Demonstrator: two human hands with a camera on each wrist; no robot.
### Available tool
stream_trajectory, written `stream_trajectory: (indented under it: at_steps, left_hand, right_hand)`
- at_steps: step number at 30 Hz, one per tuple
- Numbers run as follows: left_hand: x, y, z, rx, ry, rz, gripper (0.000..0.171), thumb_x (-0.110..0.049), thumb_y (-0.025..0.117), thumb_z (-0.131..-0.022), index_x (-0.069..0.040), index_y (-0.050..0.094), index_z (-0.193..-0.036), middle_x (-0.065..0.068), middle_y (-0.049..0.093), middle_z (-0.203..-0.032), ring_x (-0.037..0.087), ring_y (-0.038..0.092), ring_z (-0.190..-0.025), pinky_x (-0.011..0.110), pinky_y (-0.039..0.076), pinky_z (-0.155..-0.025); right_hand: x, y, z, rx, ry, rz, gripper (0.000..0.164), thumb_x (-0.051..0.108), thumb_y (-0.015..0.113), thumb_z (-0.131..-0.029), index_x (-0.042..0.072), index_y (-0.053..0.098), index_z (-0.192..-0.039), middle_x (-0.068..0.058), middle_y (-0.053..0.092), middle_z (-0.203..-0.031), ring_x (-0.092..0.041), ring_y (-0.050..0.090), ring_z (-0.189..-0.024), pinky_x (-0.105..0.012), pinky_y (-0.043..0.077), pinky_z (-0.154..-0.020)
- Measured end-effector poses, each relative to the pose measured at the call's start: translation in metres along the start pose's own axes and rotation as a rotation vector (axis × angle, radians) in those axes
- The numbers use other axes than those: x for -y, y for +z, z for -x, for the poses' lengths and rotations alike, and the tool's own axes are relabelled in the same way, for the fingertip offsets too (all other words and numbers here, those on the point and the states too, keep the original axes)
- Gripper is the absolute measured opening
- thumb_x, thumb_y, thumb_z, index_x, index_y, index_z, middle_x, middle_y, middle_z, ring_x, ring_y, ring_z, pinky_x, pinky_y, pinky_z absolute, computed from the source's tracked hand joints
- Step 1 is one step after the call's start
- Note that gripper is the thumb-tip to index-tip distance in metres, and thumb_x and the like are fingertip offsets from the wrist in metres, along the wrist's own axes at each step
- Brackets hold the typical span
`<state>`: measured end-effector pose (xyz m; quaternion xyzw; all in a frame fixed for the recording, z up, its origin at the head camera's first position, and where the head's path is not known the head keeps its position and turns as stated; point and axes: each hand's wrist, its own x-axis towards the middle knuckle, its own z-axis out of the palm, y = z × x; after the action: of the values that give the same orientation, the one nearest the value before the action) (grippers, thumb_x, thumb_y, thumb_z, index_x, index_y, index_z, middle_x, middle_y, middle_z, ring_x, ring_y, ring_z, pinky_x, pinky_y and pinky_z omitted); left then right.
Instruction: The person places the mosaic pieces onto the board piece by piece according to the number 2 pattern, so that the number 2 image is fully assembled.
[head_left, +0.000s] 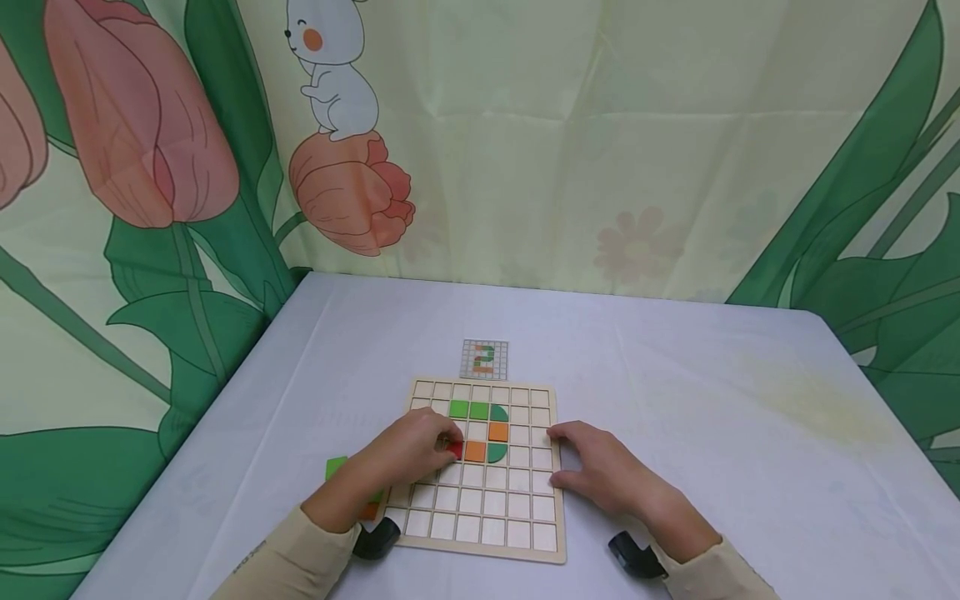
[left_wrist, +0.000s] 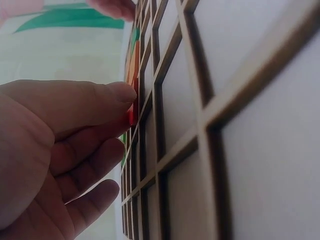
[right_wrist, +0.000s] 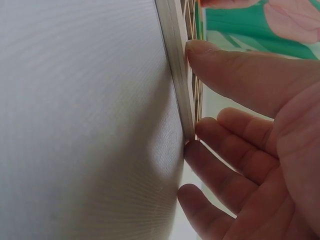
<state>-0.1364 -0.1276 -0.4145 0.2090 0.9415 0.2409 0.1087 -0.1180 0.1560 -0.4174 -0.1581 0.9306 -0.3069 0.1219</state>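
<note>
On the table lies a wooden grid board (head_left: 483, 502) of square cells. My left hand (head_left: 408, 442) reaches over its left part and pinches a red tile (head_left: 455, 450) between thumb and fingers. In the left wrist view the thumb lies against the red tile (left_wrist: 134, 111), which sits low at the grid. An orange tile (head_left: 475, 451) fills the cell to its right. My right hand (head_left: 607, 467) rests at the board's right edge with thumb and fingers spread apart. In the right wrist view the thumb touches the board's rim (right_wrist: 175, 60).
Two green square tiles (head_left: 468, 409), dark green rounded tiles (head_left: 498, 452) and another orange tile (head_left: 498, 431) sit in the grid. A small pattern card (head_left: 483, 359) lies behind the board. Loose tiles (head_left: 335, 467) lie left of it, partly hidden by the left arm.
</note>
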Motion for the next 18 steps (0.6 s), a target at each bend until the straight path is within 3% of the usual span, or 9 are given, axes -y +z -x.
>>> stream_trajectory:
  at_steps: [8, 18]
  left_hand:
    - [0.0013, 0.0003, -0.0011, -0.013, 0.022, 0.002, 0.012, -0.005, 0.077, -0.085, -0.011, 0.076, -0.095, -0.006, 0.067, -0.088, 0.016, 0.057, -0.089, 0.037, 0.052, -0.081]
    - [0.0031, -0.0022, -0.0014, -0.001, -0.011, 0.031, 0.013, -0.008, 0.077, -0.086, -0.01, 0.075, -0.099, -0.004, 0.069, -0.094, 0.018, 0.059, -0.095, 0.037, 0.053, -0.085]
  right_hand:
    - [-0.0012, 0.0001, 0.0003, -0.003, -0.013, 0.008, 0.056, 0.014, 0.082, -0.082, 0.004, 0.059, -0.132, -0.008, 0.058, -0.134, -0.03, 0.051, -0.129, -0.049, 0.039, -0.108]
    - [-0.0006, 0.0004, -0.0002, -0.001, -0.002, 0.004, 0.055, 0.014, 0.081, -0.083, 0.005, 0.059, -0.132, -0.007, 0.058, -0.134, -0.029, 0.052, -0.129, -0.048, 0.039, -0.108]
